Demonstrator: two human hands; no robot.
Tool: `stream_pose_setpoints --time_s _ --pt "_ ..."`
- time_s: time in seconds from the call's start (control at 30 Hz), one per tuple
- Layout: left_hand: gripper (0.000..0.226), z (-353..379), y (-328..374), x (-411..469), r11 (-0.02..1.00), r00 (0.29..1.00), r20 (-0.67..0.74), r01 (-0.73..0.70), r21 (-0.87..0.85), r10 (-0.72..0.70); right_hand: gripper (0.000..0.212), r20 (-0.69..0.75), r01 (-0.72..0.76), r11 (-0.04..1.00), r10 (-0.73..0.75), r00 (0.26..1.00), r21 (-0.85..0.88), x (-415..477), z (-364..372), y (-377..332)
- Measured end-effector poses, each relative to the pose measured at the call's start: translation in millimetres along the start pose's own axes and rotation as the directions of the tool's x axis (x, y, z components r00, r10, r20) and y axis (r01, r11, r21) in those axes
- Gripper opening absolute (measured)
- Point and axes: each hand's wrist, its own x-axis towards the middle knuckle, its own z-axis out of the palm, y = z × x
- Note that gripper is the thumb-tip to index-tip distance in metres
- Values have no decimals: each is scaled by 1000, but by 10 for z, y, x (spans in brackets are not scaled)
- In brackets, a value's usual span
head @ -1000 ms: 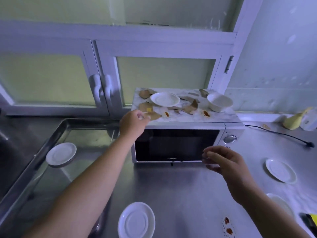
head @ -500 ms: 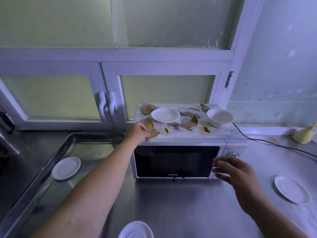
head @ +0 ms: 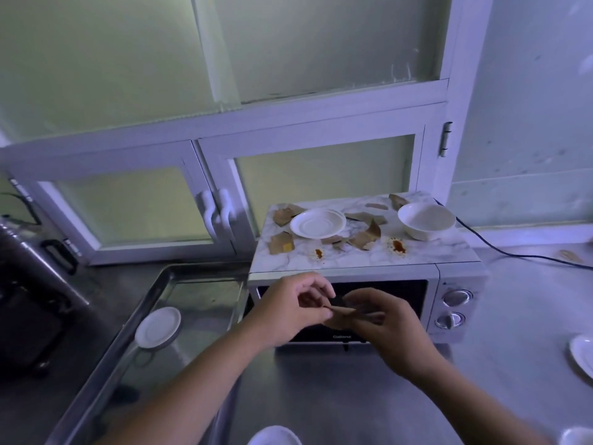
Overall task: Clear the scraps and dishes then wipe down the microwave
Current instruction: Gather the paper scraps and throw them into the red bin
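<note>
Microwave (head: 433, 253) top: one saucer (head: 317, 223), one bowl (head: 426, 220)

microwave (head: 430, 252) 1 | bowl (head: 426, 220) 1 | saucers (head: 317, 223) (head: 158, 327) (head: 582, 354) (head: 274, 436) 4 – perhaps 5 | stains (head: 398, 245) (head: 318, 253) 2 | scraps (head: 280, 244) – several

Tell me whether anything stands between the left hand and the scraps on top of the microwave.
Nothing visible blocks the front scraps. The saucer partly hides the rear scraps. The left hand pinches one scrap.

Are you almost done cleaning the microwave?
Barely started. Nothing looks finished. The left hand pinches one brown scrap by the right hand. Left on the microwave top: more scraps, a saucer, a bowl and two reddish stains to wipe.
</note>
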Motion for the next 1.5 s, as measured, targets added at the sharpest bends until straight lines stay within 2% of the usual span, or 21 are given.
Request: stream_pose_setpoints --time_s 0.03,0.1,0.2,0.27,0.33,0.4,0.47,0.63,0.8,1.03,1.17,1.23,1.33,1.43,1.5 --pt "27 34 21 -21 1000 1000 4 -17 11 17 19 -8 23 1000 -23 1000 -11 -5 5 -28" --pt "23 59 34 -43 999 999 12 -45 17 45 16 -46 55 998 -57 997 -37 -30 0 -91" --pt "18 -4 25 -21 998 999 31 -22 -55 24 13 -57 11 1000 -11 998 9 -114 -46 -157" --pt "15 -137 -89 111 999 999 -50 12 -36 -14 24 -113 -28 1000 26 993 -14 -181 -95 -153" --pt "16 -338 -302 350 992 979 -181 105 73 -91 32 -167 -56 997 45 985 -60 -244 -144 -140" --pt "26 -554 -544 616 960 935 -299 240 143 -189 31 -188 -100 991 82 979 -85 -307 -189 -130" --pt "36 -717 -764 865 934 900 -350 327 141 -262 31 -221 -120 988 95 971 -99 -384 -232 -157" --pt "65 -895 -1111 1352 910 874 -310 410 63 -373 30 -289 -126 989 101 952 -71 -563 -333 -275" --pt "91 -967 -1391 1658 887 909 -220 401 230 -353 32 -378 -135 985 83 922 -112 -748 -364 -282" --pt "54 -1041 -1537 1846 879 916 -212 389 274 -340 24 -434 -173 980 113 894 -101 -1033 -242 -292" --pt "33 -1005 -1331 1666 920 942 -224 305 248 -252 35 -457 -176 982 123 881 -74 -1142 -164 -302" --pt "21 -964 -1286 1594 920 940 -280 276 280 -197 36 -459 -179 983 138 878 -48 -1186 -127 -310" --pt "19 -910 -1269 1441 887 919 -387 244 391 -83 32 -454 -183 983 150 878 -30 -1215 -72 -293" --pt "22 -867 -1168 1211 910 934 -358 162 381 -17 31 -431 -194 980 193 882 42 -1163 53 -370" --pt "22 -849 -1032 1025 943 950 -309 64 325 42 34 -436 -163 986 162 885 34 -1096 151 -404"
